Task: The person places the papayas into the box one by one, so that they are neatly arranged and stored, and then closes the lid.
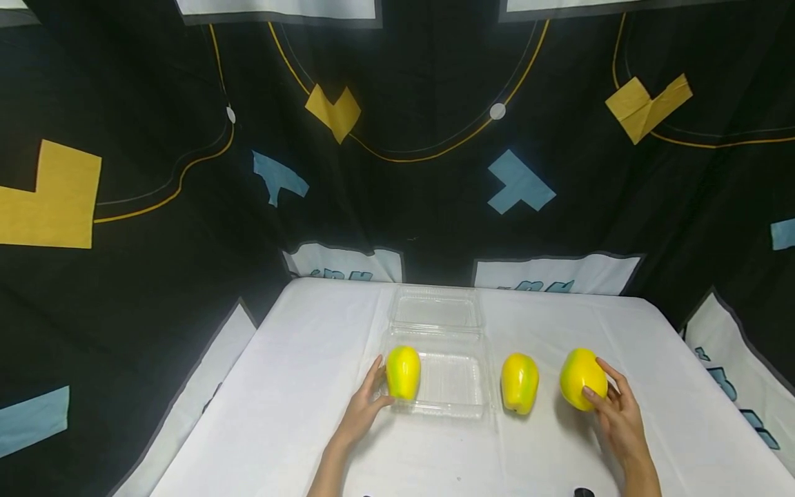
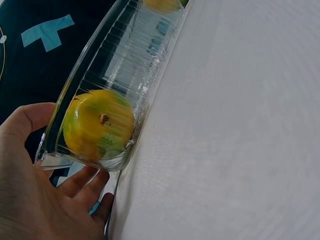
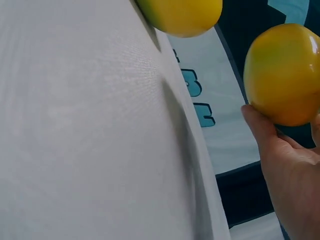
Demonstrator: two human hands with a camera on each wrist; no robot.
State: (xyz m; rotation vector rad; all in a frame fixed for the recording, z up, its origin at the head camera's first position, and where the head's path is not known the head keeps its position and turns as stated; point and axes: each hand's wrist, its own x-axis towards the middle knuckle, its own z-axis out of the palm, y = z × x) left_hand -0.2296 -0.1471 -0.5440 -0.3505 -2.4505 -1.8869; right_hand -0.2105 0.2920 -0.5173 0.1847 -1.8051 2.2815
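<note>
A clear plastic clamshell box (image 1: 450,378) lies with its lid folded back on the white table. Inside its left half is a yellow-green fruit (image 1: 404,373), shaped like a small papaya or mango. My left hand (image 1: 363,407) grips the box's near left corner, thumb and fingers on different sides of it (image 2: 50,160). A second such fruit (image 1: 519,383) lies on the table right of the box. Further right, my right hand (image 1: 621,417) holds a third fruit (image 1: 582,379) between thumb and fingers, raised off the cloth (image 3: 284,75).
The box's open lid (image 1: 437,308) extends toward the table's far edge. A small black object (image 1: 584,492) sits at the near edge. Dark curtains (image 1: 428,207) with yellow and blue patches surround the white-covered table (image 1: 298,345).
</note>
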